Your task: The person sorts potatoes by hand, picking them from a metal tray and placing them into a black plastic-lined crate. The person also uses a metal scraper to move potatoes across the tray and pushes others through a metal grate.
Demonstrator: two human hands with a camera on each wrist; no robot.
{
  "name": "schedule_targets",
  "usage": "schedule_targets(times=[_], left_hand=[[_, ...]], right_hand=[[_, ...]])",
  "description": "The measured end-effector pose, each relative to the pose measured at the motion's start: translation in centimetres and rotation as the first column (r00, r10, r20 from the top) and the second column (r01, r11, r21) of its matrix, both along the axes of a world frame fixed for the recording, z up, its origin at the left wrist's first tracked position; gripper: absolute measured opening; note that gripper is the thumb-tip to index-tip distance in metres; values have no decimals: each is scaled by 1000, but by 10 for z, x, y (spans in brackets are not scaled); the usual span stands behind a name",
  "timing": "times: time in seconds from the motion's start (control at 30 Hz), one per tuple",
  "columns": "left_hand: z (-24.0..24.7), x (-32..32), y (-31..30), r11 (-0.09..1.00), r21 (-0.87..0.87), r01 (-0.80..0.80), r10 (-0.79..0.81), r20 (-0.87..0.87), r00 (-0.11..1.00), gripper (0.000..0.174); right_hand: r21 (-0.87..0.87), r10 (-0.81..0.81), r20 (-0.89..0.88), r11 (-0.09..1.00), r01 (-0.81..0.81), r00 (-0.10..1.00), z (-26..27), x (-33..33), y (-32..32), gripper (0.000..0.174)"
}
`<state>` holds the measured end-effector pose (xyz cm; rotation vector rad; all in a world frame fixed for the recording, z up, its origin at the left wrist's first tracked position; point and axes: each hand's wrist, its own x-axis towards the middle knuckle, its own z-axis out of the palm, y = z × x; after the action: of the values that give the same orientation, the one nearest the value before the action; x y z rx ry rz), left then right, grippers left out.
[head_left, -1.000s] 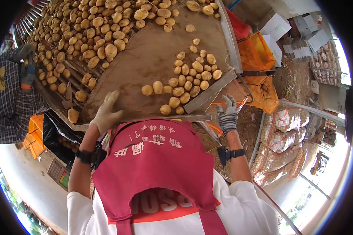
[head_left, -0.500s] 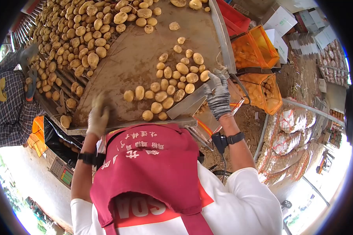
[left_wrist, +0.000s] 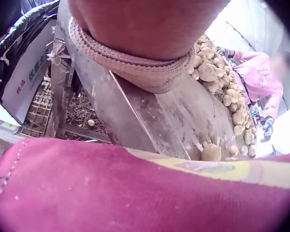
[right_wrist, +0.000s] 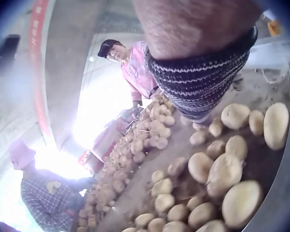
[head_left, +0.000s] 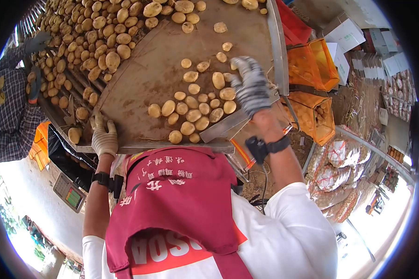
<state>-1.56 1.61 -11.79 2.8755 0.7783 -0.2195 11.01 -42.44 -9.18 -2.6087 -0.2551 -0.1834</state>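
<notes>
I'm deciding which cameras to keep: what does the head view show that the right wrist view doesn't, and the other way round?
Only the head view shows the left grip, the maroon apron and the stacked mesh sacks.

Only the right wrist view shows the person in a pink top and the red lettered strip along the wall.

Both show potatoes, the right grip in its striped glove, and the person in a checked shirt.

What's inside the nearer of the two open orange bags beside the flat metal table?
The nearer orange bag shows round yellow-brown potatoes in its open mouth. Its bottom and anything beneath them are covered.
</notes>
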Motion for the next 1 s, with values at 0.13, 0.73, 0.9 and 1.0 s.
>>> schedule_targets(times=[0.13, 0.73, 0.9, 1.0], left_hand=[[8, 4, -3, 1000, 10, -16, 17, -56, 998, 62], [-1, 0, 1, 999, 32, 4, -2, -35, 999, 63], [14, 3, -10, 1000, 21, -4, 5, -31, 1000, 63], [17, 1, -8, 999, -18, -48, 47, -68, 997, 62]], right_hand=[[-351, -218, -370, 933, 81, 903, -19, 31, -34, 49], [-27, 244, -163, 968, -251, 956, -37, -36, -8, 31], [-58, 197, -401, 969, -239, 895, -26, -23, 8, 38], [235, 223, -405, 963, -135, 887, -32, -17, -7, 37]])
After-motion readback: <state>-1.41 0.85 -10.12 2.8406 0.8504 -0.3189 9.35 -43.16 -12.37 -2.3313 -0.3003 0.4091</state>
